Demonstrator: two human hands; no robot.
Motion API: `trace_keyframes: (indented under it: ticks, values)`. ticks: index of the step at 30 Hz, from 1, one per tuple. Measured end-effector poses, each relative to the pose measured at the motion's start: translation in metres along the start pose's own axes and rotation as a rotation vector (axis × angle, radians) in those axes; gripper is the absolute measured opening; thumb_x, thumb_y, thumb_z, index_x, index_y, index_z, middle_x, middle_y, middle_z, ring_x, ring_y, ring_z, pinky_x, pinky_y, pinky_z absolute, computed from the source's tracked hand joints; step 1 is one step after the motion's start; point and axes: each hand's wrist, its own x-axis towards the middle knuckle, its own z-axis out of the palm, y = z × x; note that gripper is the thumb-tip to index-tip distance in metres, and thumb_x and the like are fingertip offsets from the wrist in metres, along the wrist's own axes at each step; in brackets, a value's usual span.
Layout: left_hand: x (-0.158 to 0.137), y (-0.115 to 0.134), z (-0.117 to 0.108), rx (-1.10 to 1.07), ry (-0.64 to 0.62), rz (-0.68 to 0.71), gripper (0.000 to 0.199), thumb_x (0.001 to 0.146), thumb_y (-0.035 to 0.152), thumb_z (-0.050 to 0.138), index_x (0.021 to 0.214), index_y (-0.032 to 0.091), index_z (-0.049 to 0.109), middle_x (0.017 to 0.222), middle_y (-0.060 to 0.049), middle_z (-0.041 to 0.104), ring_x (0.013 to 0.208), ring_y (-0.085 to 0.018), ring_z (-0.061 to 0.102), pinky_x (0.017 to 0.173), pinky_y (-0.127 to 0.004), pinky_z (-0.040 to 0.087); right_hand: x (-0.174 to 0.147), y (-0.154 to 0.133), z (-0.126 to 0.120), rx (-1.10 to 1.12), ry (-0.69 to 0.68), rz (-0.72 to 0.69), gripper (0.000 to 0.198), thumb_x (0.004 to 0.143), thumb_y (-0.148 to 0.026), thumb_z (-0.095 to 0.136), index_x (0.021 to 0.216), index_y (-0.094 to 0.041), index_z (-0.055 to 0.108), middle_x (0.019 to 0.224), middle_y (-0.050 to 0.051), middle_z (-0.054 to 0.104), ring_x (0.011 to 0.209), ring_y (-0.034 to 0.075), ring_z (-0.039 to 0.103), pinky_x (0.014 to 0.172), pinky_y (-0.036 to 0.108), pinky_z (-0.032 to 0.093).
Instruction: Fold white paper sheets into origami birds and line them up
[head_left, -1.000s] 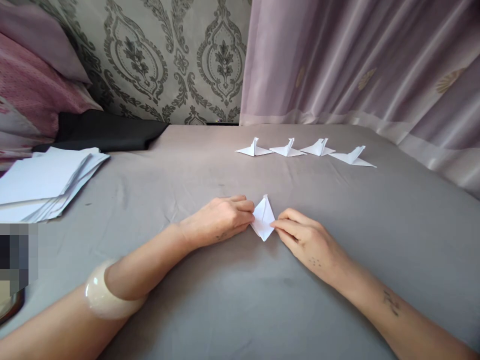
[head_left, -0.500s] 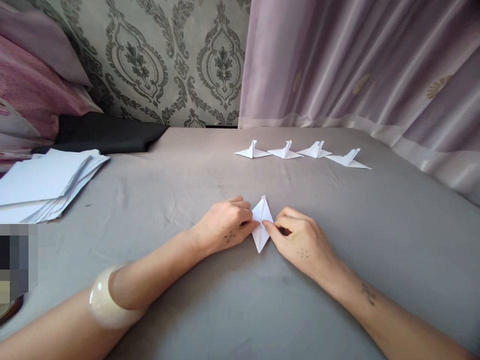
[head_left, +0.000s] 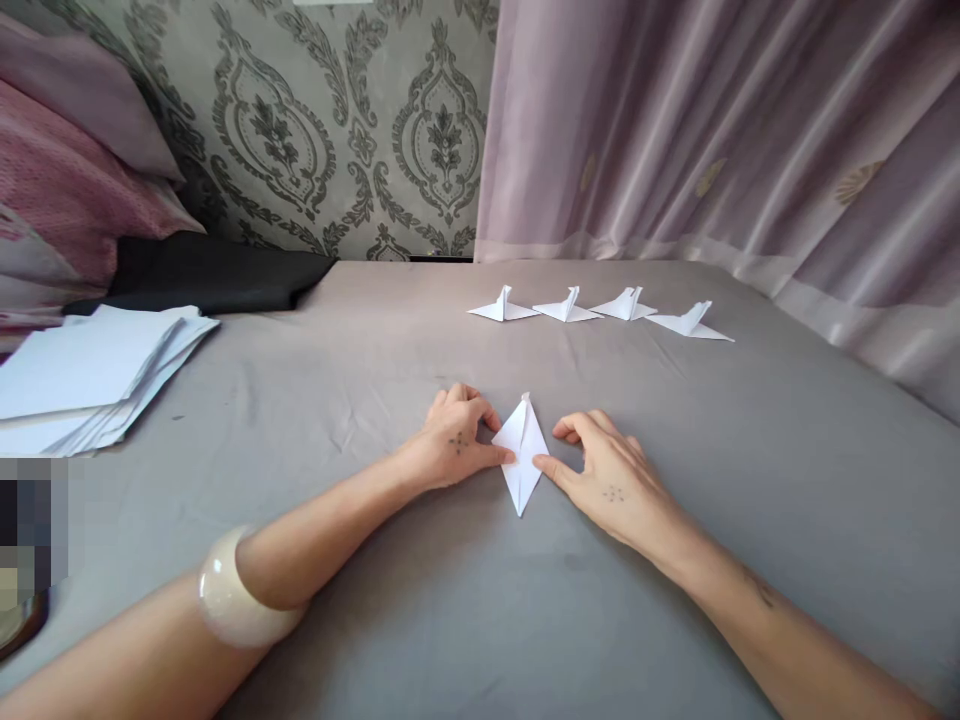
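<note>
A white folded-paper diamond [head_left: 523, 450] lies flat on the grey cloth, with a centre crease and a small folded tip at its far point. My left hand [head_left: 459, 432] rests at its left side. The thumb lies on the paper's lower left, while the index finger is spread near the left corner. On the other side is my right hand [head_left: 611, 470], its thumb touching the right edge. Its index finger stands away from the paper, leaving a gap between finger and thumb. Both hands are open, with neither gripping the paper.
Several folded paper birds [head_left: 566, 306] stand in a row towards the back right. A stack of white paper sheets [head_left: 86, 365] lies at the left, before a black cloth [head_left: 217, 272]. Purple curtains [head_left: 637, 130] hang along the right side.
Fingers of both hands have loosened from the diamond's side corners and spread outward. More of the paper now shows, and the thumbs stay at its sides. The view has shifted slightly.
</note>
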Motion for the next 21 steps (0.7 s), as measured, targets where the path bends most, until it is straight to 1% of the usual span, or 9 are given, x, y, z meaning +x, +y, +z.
trace_keyframes:
  ticks: [4,6,9,11,12,14,16,19,21]
  values:
    - [0.000,-0.001,0.000,-0.047,0.011,0.041,0.024,0.066,0.036,0.078,0.071,0.019,0.062,0.101,-0.005,0.057,0.105,-0.026,0.048,0.093,-0.039,0.039,-0.003,-0.003,-0.001,0.053,-0.012,0.002,0.026,0.078,-0.044,0.062,0.097,-0.026,0.059,0.111,0.002,0.062,0.087,0.022,0.058,0.084,0.041,0.040]
    - [-0.001,-0.002,0.000,-0.142,-0.032,0.065,0.022,0.070,0.036,0.074,0.070,0.018,0.061,0.085,-0.002,0.059,0.087,-0.020,0.053,0.079,-0.032,0.042,-0.004,-0.004,-0.002,0.107,-0.008,-0.022,0.025,0.078,-0.041,0.064,0.099,-0.027,0.061,0.110,0.002,0.062,0.089,0.021,0.058,0.086,0.041,0.040]
    - [-0.004,-0.001,0.000,-0.366,-0.122,0.076,0.024,0.074,0.038,0.071,0.074,0.017,0.059,0.064,0.004,0.052,0.061,-0.012,0.048,0.057,-0.024,0.036,-0.004,-0.004,-0.005,0.329,-0.098,-0.045,0.025,0.079,-0.036,0.063,0.102,-0.027,0.064,0.096,0.000,0.066,0.080,0.018,0.059,0.078,0.035,0.044]
    - [-0.008,0.003,-0.001,-0.416,-0.104,0.129,0.024,0.076,0.038,0.070,0.078,0.016,0.061,0.062,0.005,0.052,0.057,-0.010,0.045,0.053,-0.022,0.034,-0.005,-0.004,-0.008,0.493,-0.155,-0.068,0.020,0.082,-0.036,0.061,0.099,-0.026,0.066,0.084,-0.001,0.067,0.073,0.016,0.058,0.070,0.031,0.045]
    - [-0.010,0.004,-0.002,-0.390,-0.054,0.177,0.022,0.078,0.037,0.070,0.080,0.016,0.062,0.063,0.004,0.053,0.057,-0.010,0.045,0.054,-0.022,0.035,-0.006,-0.004,-0.009,0.539,-0.143,-0.094,0.017,0.084,-0.036,0.060,0.095,-0.025,0.068,0.081,-0.001,0.067,0.071,0.016,0.058,0.068,0.030,0.045]
    - [-0.014,0.008,-0.003,-0.268,0.114,0.333,0.018,0.082,0.034,0.068,0.081,0.017,0.064,0.066,0.003,0.057,0.061,-0.011,0.046,0.057,-0.024,0.038,-0.008,-0.005,-0.012,0.546,-0.007,-0.187,0.013,0.085,-0.034,0.061,0.086,-0.024,0.069,0.078,-0.001,0.065,0.071,0.015,0.056,0.068,0.029,0.044]
    - [-0.017,0.008,-0.005,-0.073,0.323,0.586,0.012,0.087,0.028,0.063,0.083,0.018,0.064,0.074,-0.001,0.063,0.069,-0.013,0.050,0.064,-0.026,0.043,-0.011,-0.005,-0.014,0.461,0.223,-0.343,0.009,0.086,-0.026,0.061,0.084,-0.023,0.070,0.078,0.000,0.064,0.071,0.014,0.056,0.069,0.028,0.044]
    - [-0.019,0.004,-0.009,0.330,0.579,0.969,0.007,0.091,0.016,0.055,0.090,0.017,0.061,0.087,-0.006,0.067,0.077,-0.016,0.052,0.070,-0.030,0.044,-0.012,-0.002,-0.014,0.158,0.552,-0.633,0.016,0.087,-0.010,0.057,0.089,-0.021,0.069,0.080,0.002,0.065,0.073,0.014,0.057,0.072,0.030,0.042]
    - [-0.018,0.000,-0.011,0.581,0.648,1.101,0.009,0.092,0.012,0.052,0.088,0.016,0.060,0.087,-0.007,0.067,0.075,-0.016,0.051,0.066,-0.030,0.042,-0.011,-0.001,-0.014,-0.067,0.644,-0.786,0.019,0.086,-0.005,0.055,0.091,-0.017,0.068,0.079,0.004,0.065,0.072,0.014,0.057,0.072,0.031,0.041]
